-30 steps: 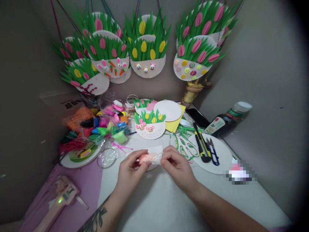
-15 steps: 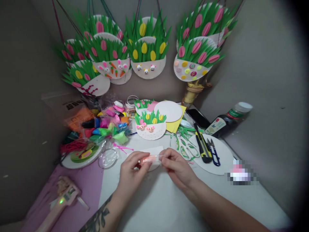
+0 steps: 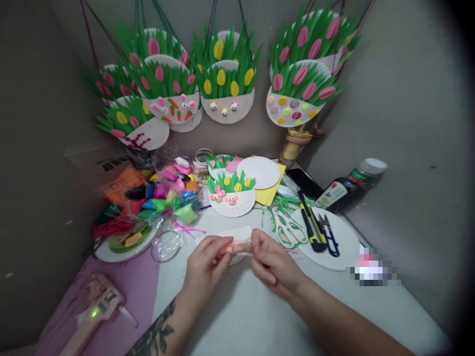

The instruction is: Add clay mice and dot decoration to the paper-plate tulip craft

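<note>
Between both hands, above the table, is a small clear plastic packet (image 3: 241, 246) with something peach-orange and soft-looking in it. My left hand (image 3: 210, 259) pinches its left end between thumb and fingers. At the other end, my right hand (image 3: 272, 259) is closed on the clear wrapper, fingers curled in. Behind and below the packet lies a white piece of paper (image 3: 237, 231). Just beyond the hands stands a paper-plate pocket (image 3: 233, 203) with green paper grass, tulips and two small pink animal heads.
Bagged coloured clay (image 3: 174, 190) is heaped at the left. A glue gun (image 3: 102, 301) with a green light lies on a purple sheet (image 3: 143, 291). White scissors (image 3: 285, 227), a yellow-black cutter (image 3: 313, 225) and thread snips (image 3: 329, 237) lie right. A dark bottle (image 3: 347, 185) leans behind.
My right hand has turned and closed more tightly on the wrapper's right end. Both hands and the packet have shifted slightly to the right.
</note>
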Demonstrator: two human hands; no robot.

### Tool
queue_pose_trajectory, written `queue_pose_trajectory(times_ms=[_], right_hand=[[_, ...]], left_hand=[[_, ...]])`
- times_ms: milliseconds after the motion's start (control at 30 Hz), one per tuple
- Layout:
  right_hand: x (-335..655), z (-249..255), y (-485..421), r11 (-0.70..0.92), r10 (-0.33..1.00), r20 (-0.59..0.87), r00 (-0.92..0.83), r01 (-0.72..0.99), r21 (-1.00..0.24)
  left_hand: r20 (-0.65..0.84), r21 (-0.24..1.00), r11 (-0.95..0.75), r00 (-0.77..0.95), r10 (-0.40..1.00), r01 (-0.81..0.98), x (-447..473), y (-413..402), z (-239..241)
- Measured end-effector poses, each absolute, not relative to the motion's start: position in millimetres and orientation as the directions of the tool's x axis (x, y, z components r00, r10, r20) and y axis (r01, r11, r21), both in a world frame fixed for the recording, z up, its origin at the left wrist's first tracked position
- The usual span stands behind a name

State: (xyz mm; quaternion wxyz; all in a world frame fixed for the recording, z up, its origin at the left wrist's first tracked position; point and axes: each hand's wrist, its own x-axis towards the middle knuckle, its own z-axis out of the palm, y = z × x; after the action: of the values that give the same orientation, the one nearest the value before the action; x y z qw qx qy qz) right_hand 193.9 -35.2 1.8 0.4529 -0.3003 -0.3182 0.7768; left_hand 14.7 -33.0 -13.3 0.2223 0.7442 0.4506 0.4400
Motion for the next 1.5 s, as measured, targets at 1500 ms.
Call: queue_pose_trajectory(times_ms=[1500], right_hand=[[200,-15,-30,0.248,0.963,0.25,-0.1,-0.036,-0.968]], left_hand=[[0.079,0.962,-0.092,0.059,0.995,0.258,14,-26,-5]])
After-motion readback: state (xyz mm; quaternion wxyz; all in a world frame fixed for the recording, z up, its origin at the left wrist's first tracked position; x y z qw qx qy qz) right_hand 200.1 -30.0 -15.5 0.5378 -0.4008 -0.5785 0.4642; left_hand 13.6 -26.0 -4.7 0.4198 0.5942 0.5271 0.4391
